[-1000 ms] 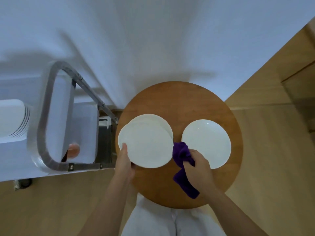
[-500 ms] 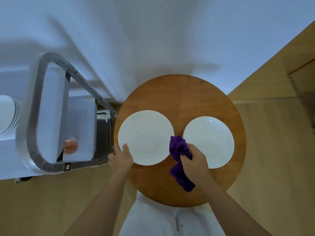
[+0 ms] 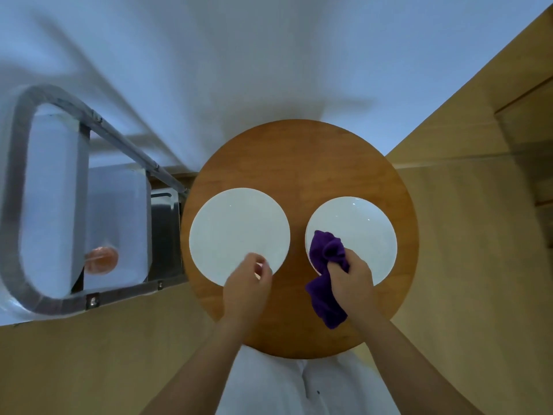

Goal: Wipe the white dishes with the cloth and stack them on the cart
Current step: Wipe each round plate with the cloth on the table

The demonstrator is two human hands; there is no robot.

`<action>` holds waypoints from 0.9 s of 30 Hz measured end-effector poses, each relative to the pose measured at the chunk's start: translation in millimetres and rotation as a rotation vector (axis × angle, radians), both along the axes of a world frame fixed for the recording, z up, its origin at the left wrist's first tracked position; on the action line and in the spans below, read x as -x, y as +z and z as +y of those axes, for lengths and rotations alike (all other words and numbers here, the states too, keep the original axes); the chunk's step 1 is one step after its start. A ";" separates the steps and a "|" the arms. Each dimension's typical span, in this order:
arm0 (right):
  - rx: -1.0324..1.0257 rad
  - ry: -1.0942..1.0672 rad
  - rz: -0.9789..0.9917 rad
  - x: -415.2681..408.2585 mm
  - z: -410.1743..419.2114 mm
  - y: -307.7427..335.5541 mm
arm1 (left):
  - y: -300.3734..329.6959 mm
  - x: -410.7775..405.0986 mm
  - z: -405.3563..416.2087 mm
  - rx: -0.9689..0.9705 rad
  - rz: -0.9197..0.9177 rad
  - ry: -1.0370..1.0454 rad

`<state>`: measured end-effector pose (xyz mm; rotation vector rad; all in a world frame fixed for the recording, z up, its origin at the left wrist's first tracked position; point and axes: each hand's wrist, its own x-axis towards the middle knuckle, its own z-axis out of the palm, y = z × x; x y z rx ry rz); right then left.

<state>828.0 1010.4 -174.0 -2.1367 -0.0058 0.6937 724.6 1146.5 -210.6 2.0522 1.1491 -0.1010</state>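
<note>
Round wooden table (image 3: pixel 299 163) as landmark. Two white plates are lying flat on it, apart from each other. My right hand (image 3: pixel 351 278) is gripping the purple cloth (image 3: pixel 324 259), fingers curled tight round its bunched middle; the upper wad is pressing on the near-left rim of the right plate (image 3: pixel 362 232), the loose tail is trailing onto the wood toward me. My left hand (image 3: pixel 247 284) is hovering over the near edge of the left plate (image 3: pixel 236 232), fingers loosely curled, holding nothing; whether the tips are touching the plate I cannot tell. Left of the table the metal cart (image 3: pixel 18 181) is standing, a small orange round thing (image 3: pixel 100 260) lying on its white shelf (image 3: pixel 118 223).
</note>
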 end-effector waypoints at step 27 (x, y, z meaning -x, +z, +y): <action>0.024 -0.148 0.130 -41.4 -77.8 -2.8 | -39.9 -108.8 -70.7 0.487 0.118 0.503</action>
